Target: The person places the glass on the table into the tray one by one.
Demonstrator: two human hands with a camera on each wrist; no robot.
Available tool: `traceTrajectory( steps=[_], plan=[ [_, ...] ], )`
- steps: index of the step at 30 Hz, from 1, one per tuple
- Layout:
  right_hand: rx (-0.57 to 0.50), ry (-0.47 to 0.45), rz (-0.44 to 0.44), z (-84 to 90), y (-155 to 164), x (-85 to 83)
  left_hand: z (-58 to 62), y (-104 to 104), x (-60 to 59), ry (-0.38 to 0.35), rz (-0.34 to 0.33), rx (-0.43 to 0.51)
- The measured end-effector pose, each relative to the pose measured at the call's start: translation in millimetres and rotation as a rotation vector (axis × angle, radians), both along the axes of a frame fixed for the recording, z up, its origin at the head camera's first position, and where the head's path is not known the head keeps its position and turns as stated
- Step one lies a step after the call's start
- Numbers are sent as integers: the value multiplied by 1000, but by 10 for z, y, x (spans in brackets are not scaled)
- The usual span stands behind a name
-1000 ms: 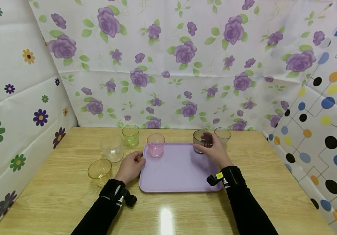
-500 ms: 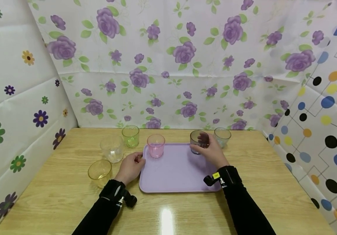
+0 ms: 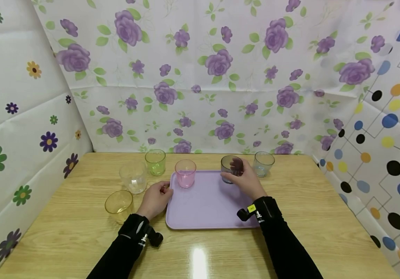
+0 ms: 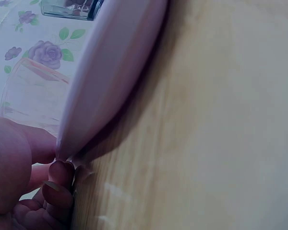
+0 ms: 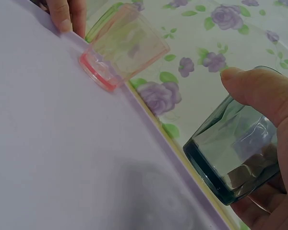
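Observation:
My right hand (image 3: 239, 175) grips a smoky dark glass (image 3: 229, 166) over the far part of a lilac tray (image 3: 206, 207). In the right wrist view the thumb (image 5: 259, 91) and fingers wrap the dark glass (image 5: 233, 155), which seems slightly off the tray (image 5: 62, 158), its shadow beneath. A pink glass (image 3: 185, 173) stands on the tray's far left corner, also visible as the pink glass (image 5: 122, 45) in the right wrist view. My left hand (image 3: 163, 190) pinches the tray's left rim; its fingers (image 4: 50, 160) clamp the tray's edge (image 4: 110, 62).
On the wooden table (image 3: 81, 232) left of the tray stand a green glass (image 3: 155, 162), a clear glass (image 3: 133, 177) and a yellow glass (image 3: 118, 202). A pale blue glass (image 3: 264, 163) stands off the tray's far right corner. Patterned walls close in three sides.
My right hand has carried the dark glass leftward along the tray's far side, away from the pale blue glass. The left hand and the tray have stayed put.

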State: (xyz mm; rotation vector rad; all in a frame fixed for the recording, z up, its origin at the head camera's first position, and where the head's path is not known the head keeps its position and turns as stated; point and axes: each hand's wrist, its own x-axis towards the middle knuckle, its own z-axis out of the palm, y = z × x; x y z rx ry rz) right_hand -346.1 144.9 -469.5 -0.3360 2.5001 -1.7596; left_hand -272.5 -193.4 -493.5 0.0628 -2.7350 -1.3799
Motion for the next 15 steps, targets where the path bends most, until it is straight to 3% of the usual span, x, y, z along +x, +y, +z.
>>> traceTrajectory(
  steps=[15],
  plan=[
    [10, 20, -2, -42, -178, -35, 29, -13, 33, 4, -6, 9]
  ],
)
